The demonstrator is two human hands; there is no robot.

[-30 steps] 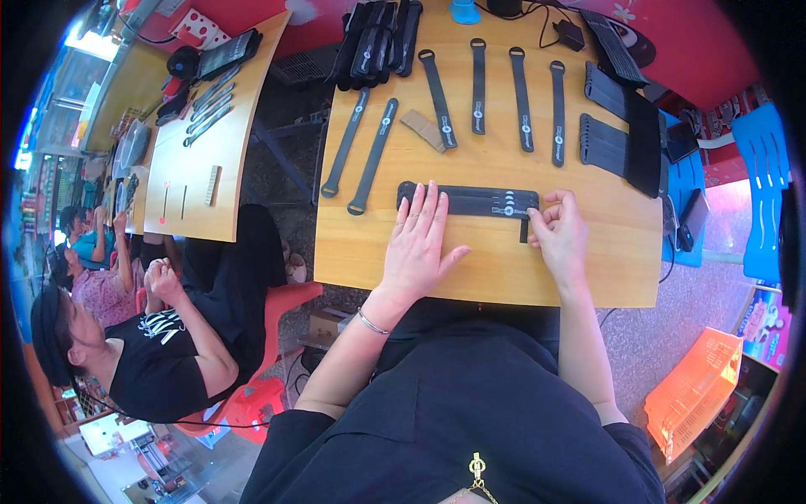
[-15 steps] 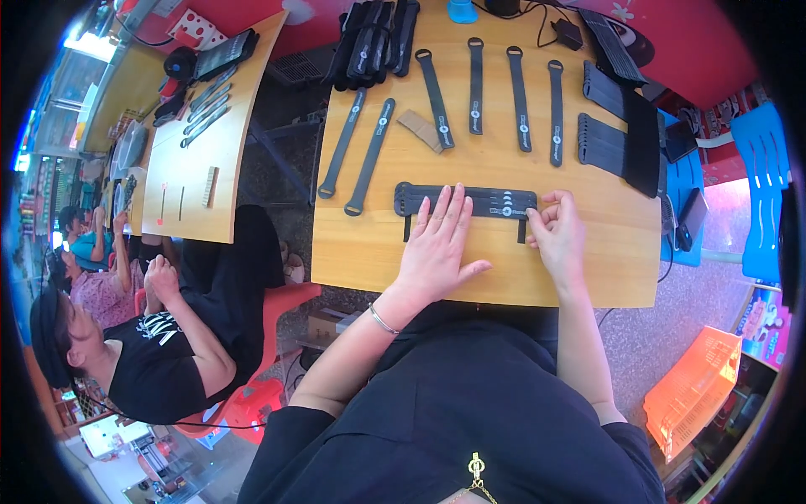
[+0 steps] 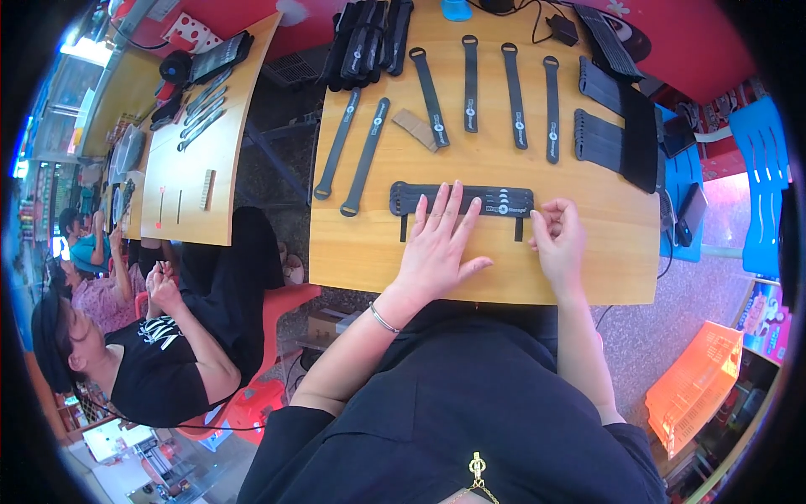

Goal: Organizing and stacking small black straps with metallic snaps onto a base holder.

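Observation:
A bundle of dark grey straps (image 3: 495, 201) lies crosswise on the wooden table (image 3: 604, 252), near its front edge. My left hand (image 3: 438, 245) presses flat on the bundle's left half, fingers spread. My right hand (image 3: 559, 238) is curled at the bundle's right end, its fingertips pinching a thin black band there. A bracelet sits on my left wrist.
Single straps (image 3: 469, 82) lie in a row farther back. Two long straps (image 3: 363, 156) lie at the left, beside a small tan comb-like piece (image 3: 415, 128). Strap stacks (image 3: 609, 139) sit at the right, more bundles (image 3: 367, 42) at the back. People sit at a second table (image 3: 189, 160) on the left.
My left hand slid a little to the right along the bundle and then settled flat. My right hand stayed at the bundle's right end.

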